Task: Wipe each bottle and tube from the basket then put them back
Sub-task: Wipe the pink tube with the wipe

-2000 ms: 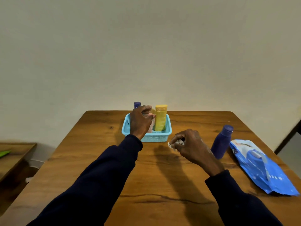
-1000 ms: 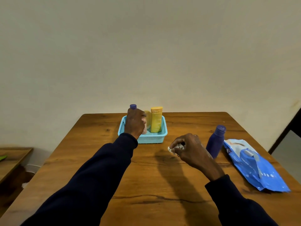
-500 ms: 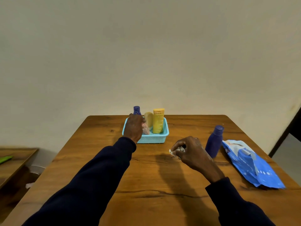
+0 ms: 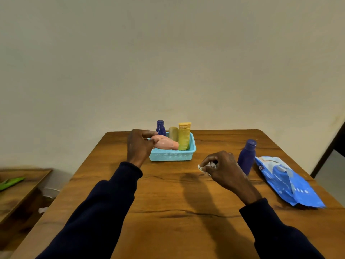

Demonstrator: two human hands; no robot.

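**A:** What is your left hand (image 4: 139, 146) doing?

**B:** Your left hand is at the left end of the pale blue basket (image 4: 172, 156). Its thumb and fingers are curled round one end of the pink tube (image 4: 167, 143). The tube is lifted and lies nearly flat across the basket's top, with its free end pointing at the yellow tube (image 4: 184, 136). I cannot tell whether those two touch.

**A:** And what is in the basket?

**B:** Three things stand upright in it. The capped dark blue bottle (image 4: 161, 128) is at the back left, the beige tube (image 4: 173, 134) is in the middle, and the yellow tube is on the right. The basket sits toward the far side of your wooden table (image 4: 168, 202).

**A:** What about your right hand (image 4: 225, 170)?

**B:** Its fingers are bent in tight and pinch a crumpled white wipe (image 4: 206, 166) between thumb and fingertips. You hold it low over the table, nearer to you than the basket and off to its right. I cannot tell whether the wipe touches the wood.

**A:** Is anything outside the basket?

**B:** A second dark blue bottle (image 4: 246, 156) stands upright on the table just past your right hand. A blue wipes pack (image 4: 287, 182) lies flat beside that bottle, near the table's right edge. Off to your left, a lower wooden surface (image 4: 20, 195) carries something green (image 4: 11, 183), too blurred to name.
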